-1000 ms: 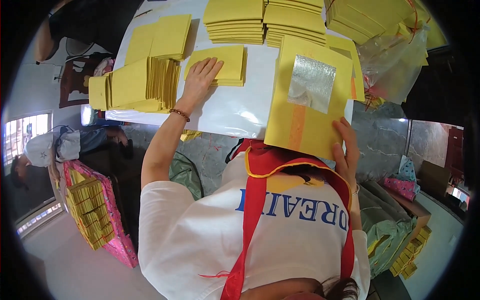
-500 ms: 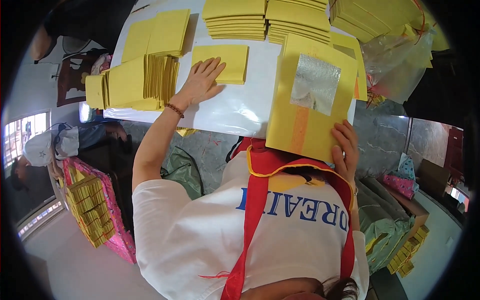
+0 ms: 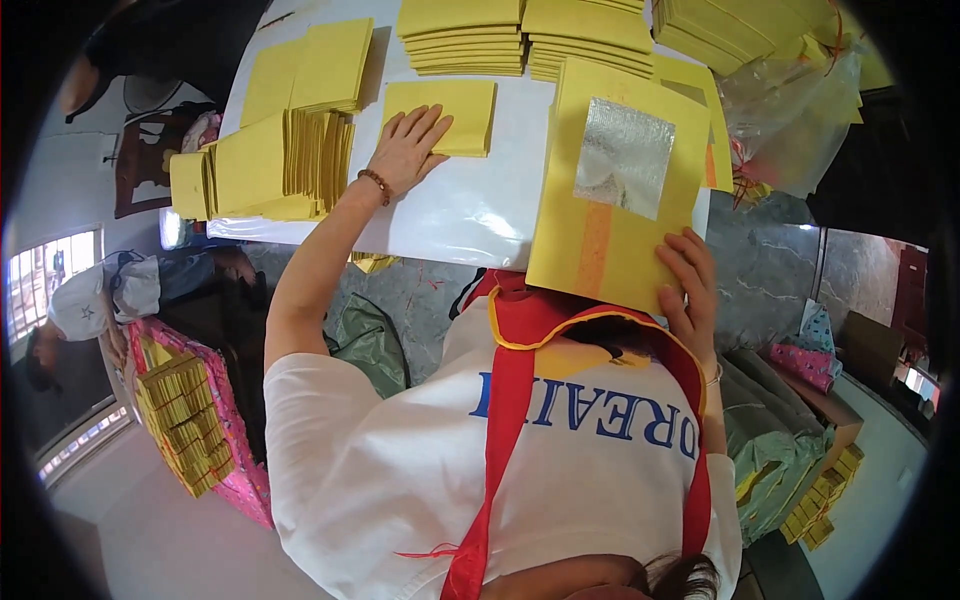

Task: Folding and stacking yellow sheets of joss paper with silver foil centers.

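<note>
My left hand [image 3: 408, 152] lies palm down, fingers stretched, on the lower left part of a folded yellow paper piece [image 3: 468, 112] on the white-covered table. A brown bead bracelet is on that wrist. To the right, a large yellow paper sheet or stack [image 3: 560, 220] overhangs the table's near edge, with a silvery foil patch [image 3: 625, 155] and an orange strip [image 3: 594, 245] on its face. My right hand [image 3: 688, 285] grips its lower right edge, fingers curled there. What lies beneath this stack is hidden.
Stacks of yellow paper [image 3: 465, 40] stand along the table's far side. A leaning row of folded pieces [image 3: 255, 165] sits at left. A clear plastic bag [image 3: 790, 130] hangs at right. At lower left another person [image 3: 130, 285] is beside a pink-lined box [image 3: 235, 470] of yellow bundles.
My left wrist has shifted slightly up and right toward the folded paper; the fingers still rest on it. My right hand keeps its place at the large stack's edge. The whole view has shifted slightly.
</note>
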A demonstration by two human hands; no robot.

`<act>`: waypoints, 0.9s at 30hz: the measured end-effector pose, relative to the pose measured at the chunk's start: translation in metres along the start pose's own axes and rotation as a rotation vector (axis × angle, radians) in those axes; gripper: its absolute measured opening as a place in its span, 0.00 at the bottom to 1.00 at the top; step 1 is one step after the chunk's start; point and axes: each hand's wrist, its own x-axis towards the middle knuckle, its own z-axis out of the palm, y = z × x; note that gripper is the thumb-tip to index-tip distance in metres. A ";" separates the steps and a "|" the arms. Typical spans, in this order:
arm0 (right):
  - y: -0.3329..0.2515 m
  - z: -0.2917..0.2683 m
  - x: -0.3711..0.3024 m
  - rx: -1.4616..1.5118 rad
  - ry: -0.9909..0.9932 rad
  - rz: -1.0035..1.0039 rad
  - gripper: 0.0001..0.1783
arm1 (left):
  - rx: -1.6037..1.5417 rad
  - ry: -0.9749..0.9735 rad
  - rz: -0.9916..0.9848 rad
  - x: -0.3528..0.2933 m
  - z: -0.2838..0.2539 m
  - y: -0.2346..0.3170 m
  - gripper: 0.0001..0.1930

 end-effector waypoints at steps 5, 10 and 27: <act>-0.001 -0.013 0.003 0.048 -0.072 0.003 0.21 | 0.015 -0.066 0.018 0.008 -0.017 0.000 0.31; -0.008 -0.020 0.006 0.043 -0.098 -0.002 0.22 | 0.052 0.137 0.017 0.014 -0.043 0.016 0.27; -0.004 -0.020 0.006 0.039 -0.097 -0.047 0.28 | -0.659 0.138 0.503 0.038 -0.152 0.153 0.08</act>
